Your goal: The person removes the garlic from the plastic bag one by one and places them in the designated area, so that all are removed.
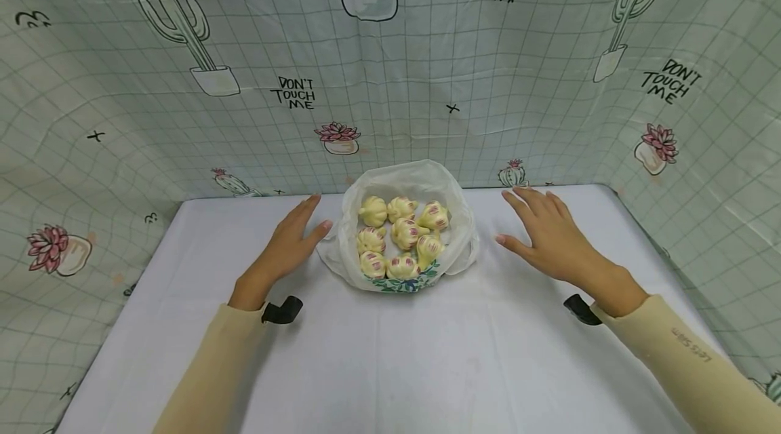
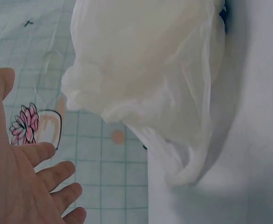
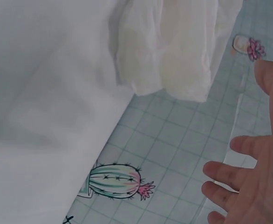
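Observation:
A white plastic bag [image 1: 454, 217] with a blue-green leaf print sits at the middle of the table's far part, its mouth spread wide. Several garlic bulbs [image 1: 405, 234], cream with purple streaks, lie inside it. Just left of the bag my left hand [image 1: 291, 239] hovers with fingers extended, holding nothing. My right hand [image 1: 546, 237] is off to the bag's right, a wider gap away, its fingers spread and holding nothing. In the left wrist view, the bag's side [image 2: 141, 60] hangs in loose folds beside the open palm. The right wrist view has the bag's other side [image 3: 174, 51].
The table [image 1: 378, 366] wears a white cover. Behind it and at both sides hangs a grid-patterned curtain [image 1: 396, 81] printed with cacti and lettering. Black wrist straps [image 1: 283, 310] show at both sleeves.

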Action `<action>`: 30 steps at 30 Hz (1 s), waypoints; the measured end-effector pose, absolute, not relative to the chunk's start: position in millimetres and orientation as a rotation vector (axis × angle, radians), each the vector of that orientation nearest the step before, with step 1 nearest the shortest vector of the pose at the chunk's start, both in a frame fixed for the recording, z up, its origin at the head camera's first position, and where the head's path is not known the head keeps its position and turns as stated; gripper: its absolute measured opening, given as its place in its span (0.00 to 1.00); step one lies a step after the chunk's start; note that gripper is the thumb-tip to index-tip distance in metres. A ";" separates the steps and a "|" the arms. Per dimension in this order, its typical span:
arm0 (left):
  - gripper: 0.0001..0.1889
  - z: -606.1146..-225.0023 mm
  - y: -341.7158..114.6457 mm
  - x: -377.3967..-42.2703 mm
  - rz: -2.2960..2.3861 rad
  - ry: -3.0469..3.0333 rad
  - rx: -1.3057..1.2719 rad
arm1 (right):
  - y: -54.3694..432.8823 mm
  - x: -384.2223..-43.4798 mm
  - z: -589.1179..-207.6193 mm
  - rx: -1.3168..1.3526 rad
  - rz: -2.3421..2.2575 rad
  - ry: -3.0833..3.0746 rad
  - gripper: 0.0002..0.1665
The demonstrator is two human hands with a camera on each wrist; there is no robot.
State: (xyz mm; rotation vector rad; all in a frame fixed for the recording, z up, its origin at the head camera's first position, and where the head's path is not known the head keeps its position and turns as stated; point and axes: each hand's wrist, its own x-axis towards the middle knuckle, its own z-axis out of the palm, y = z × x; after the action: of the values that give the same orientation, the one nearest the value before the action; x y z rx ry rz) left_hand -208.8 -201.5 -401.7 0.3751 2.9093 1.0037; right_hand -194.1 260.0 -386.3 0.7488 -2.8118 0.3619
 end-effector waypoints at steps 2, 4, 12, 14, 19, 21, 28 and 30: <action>0.37 -400.9 -198.3 -208.0 1.023 2.903 0.378 | 256.2 -192.6 -386.0 0.758 0.364 -2.802 0.48; 0.37 -400.3 -195.5 -207.4 1.043 2.891 0.377 | 252.3 -191.2 -386.0 0.766 0.361 -2.794 0.47; 0.39 -397.2 -185.9 -204.1 1.137 2.826 0.333 | 238.8 -187.5 -386.7 0.784 0.355 -2.785 0.45; 0.38 -397.5 -183.5 -204.0 1.189 2.814 0.331 | 235.7 -187.5 -387.1 0.790 0.360 -2.782 0.44; 0.36 -398.5 -176.2 -203.6 1.334 2.804 0.375 | 227.1 -187.1 -388.2 0.809 0.365 -2.776 0.42; 0.35 -398.1 -173.0 -202.8 1.382 2.807 0.391 | 223.2 -186.5 -388.8 0.820 0.362 -2.768 0.42; 0.32 -395.1 -162.4 -199.5 1.522 2.796 0.301 | 207.4 -184.8 -390.8 0.831 0.355 -2.744 0.41; 0.31 -394.5 -160.2 -198.8 1.551 2.784 0.259 | 202.8 -184.1 -391.9 0.826 0.352 -2.745 0.41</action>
State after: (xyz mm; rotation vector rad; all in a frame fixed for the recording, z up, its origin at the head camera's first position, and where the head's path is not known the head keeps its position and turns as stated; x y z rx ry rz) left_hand -198.8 -160.2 -394.5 0.2587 2.7845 1.5507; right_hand -184.1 202.8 -391.9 0.8265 -2.7454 0.3525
